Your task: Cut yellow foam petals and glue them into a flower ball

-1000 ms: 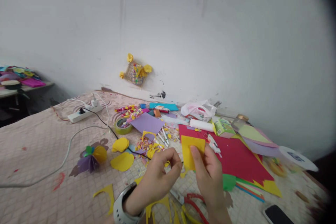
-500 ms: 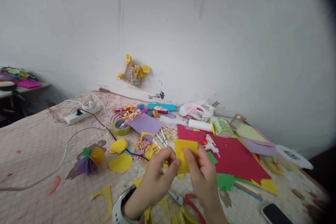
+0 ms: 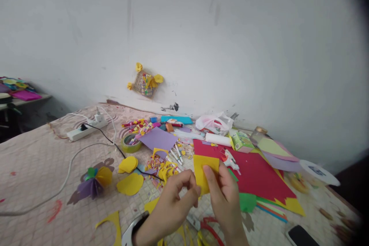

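The right hand (image 3: 227,200) is gripping a yellow paper sheet (image 3: 205,171) steadily while the left hand (image 3: 173,209) is pinching its lower edge with closed fingers. Red paper (image 3: 259,177) is lying beyond the fingers.

PLACE: home room used for crafts | SURFACE: bed (image 3: 34,165) under a quilted pink cover (red-stained in spots), strewn with paper scraps (image 3: 161,170) | WALL: scuffed white wall (image 3: 230,46), paper-flower basket (image 3: 145,84) hung on it | ALSO: power strip (image 3: 86,130), phone (image 3: 301,236), side table (image 3: 29,99)
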The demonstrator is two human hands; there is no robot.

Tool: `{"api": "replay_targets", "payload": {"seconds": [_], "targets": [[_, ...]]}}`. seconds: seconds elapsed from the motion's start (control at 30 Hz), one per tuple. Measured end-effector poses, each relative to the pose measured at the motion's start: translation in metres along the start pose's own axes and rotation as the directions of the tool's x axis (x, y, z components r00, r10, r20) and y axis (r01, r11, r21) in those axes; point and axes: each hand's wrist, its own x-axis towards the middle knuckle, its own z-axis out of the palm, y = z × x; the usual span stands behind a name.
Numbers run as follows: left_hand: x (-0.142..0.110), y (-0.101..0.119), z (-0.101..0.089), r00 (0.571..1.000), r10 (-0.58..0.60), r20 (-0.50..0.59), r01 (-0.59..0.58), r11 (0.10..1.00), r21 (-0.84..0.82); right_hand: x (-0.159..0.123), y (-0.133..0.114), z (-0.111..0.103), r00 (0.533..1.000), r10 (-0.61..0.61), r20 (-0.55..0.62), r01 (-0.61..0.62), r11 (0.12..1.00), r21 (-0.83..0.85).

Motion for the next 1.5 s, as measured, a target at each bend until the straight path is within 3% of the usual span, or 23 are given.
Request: {"api": "replay_targets", "payload": {"seconds": [0.2,0.4,0.67,0.9,1.03,1.17,1.27,1.37,1.5], "targets": [[0.001,0.001,-0.002,1.0,-0.024,-0.021,0.023,1.0,-0.007,0.001,0.006,-0.001,0.999,-0.009,0.048,0.007,1.0,0.03],[0.005,0.005,-0.013,0.982,0.102,-0.157,-0.1,0.995,0.02,-0.004,0.0,0.005,0.995,0.048,0.092,-0.055,0.996,0.071],[0.005,0.008,-0.017,0.984,0.069,-0.163,-0.078,0.996,-0.05,-0.005,0.0,0.009,0.984,0.122,0.13,-0.139,0.981,0.132],[0.01,0.01,-0.022,0.956,0.136,-0.26,-0.16,0.985,-0.072,-0.007,0.0,0.011,0.977,0.141,0.158,-0.155,0.984,0.083],[0.009,0.003,-0.023,0.961,0.074,-0.265,-0.104,0.989,-0.102,-0.008,-0.005,0.014,0.976,0.16,0.148,-0.179,0.976,0.125],[0.008,0.002,-0.023,0.966,0.007,-0.257,-0.068,0.971,-0.229,-0.003,-0.001,0.009,0.961,0.169,0.22,-0.202,0.97,0.135],[0.009,0.004,-0.023,0.963,-0.021,-0.267,-0.059,0.956,-0.287,0.002,0.003,0.003,0.968,0.162,0.19,-0.192,0.97,0.148],[0.011,0.007,-0.023,0.973,-0.07,-0.222,-0.003,0.95,-0.312,0.003,0.004,-0.002,0.978,0.139,0.158,-0.159,0.98,0.122],[0.012,0.009,-0.023,0.989,-0.149,0.027,0.149,0.923,-0.355,0.004,0.003,-0.008,0.962,0.132,0.24,-0.153,0.986,0.07]]}}
